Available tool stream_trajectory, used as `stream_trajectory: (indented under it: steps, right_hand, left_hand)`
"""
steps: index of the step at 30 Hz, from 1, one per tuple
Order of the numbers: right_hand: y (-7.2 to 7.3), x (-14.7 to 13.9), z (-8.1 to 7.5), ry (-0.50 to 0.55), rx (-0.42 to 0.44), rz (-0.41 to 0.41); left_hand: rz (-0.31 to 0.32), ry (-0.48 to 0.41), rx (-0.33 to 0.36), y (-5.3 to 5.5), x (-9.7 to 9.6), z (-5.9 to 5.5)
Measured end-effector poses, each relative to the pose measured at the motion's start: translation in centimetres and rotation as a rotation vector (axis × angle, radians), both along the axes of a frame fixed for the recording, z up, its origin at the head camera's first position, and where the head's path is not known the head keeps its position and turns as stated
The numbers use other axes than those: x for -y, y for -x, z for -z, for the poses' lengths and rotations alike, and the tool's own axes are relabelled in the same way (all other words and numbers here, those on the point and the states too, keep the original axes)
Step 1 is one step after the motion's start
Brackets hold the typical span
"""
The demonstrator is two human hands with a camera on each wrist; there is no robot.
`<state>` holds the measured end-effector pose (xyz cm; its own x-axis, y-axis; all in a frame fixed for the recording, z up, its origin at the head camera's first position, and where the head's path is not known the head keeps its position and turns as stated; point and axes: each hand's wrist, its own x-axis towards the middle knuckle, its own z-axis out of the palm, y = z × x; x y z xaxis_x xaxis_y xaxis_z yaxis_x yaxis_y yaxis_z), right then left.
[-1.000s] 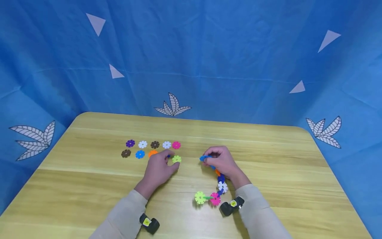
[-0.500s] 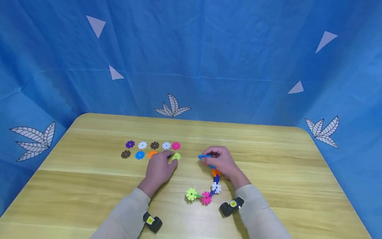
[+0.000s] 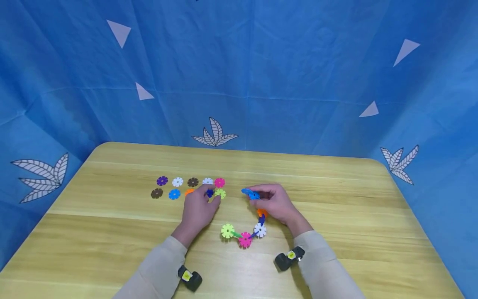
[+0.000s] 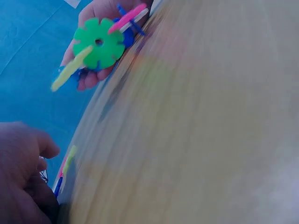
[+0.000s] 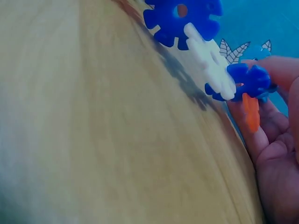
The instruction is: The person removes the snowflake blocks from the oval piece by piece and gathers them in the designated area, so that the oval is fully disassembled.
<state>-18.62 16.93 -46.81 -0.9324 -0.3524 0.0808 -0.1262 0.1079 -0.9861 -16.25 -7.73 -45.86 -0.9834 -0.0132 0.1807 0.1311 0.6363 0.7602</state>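
Note:
My right hand (image 3: 274,202) pinches the light blue slotted disc (image 3: 254,195) at the upper end of a chain of interlocking flower-shaped discs. Below it hang an orange disc (image 3: 262,212), a white one (image 3: 260,230), a pink one (image 3: 245,240) and a lime one (image 3: 228,231) at the free end, with dark blue and green discs (image 4: 105,44) linking between. My left hand (image 3: 199,209) is low over the loose discs, thumb and fingers apart. A dark blue disc (image 3: 210,193) shows in that gap, and a lime disc (image 3: 220,194) lies by the thumb tip.
Two rows of loose discs lie on the wooden table (image 3: 336,199): purple (image 3: 162,181), white (image 3: 177,182), brown (image 3: 193,182), pink (image 3: 219,182) and light blue (image 3: 174,194) among them. A blue curtain (image 3: 239,62) stands behind the table.
The chain's free end has swung left and slightly away from the body, and its light blue end shows more. The loose lime disc has shifted slightly away from the body. The left hand has moved slightly.

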Motion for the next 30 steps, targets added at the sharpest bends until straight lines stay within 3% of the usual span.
stream_trajectory:
  steps: [7, 18, 25, 30]
  right_hand:
    - [0.0, 0.2, -0.3, 0.083, 0.084, 0.000]
    - [0.0, 0.1, 0.0, -0.113, 0.003, 0.024]
    - [-0.1, 0.1, -0.1, -0.127, 0.005, -0.014]
    - [-0.1, 0.2, -0.3, -0.114, 0.003, -0.031]
  left_hand:
    - [0.011, -0.073, -0.010, -0.6, -0.5, 0.0]
    - [0.192, -0.082, -0.044, -1.0, -2.0, 0.0]
    - [0.282, -0.076, -0.095, -0.7, -3.0, 0.4]
    - [0.291, -0.063, -0.104, -0.6, -3.4, 0.4]
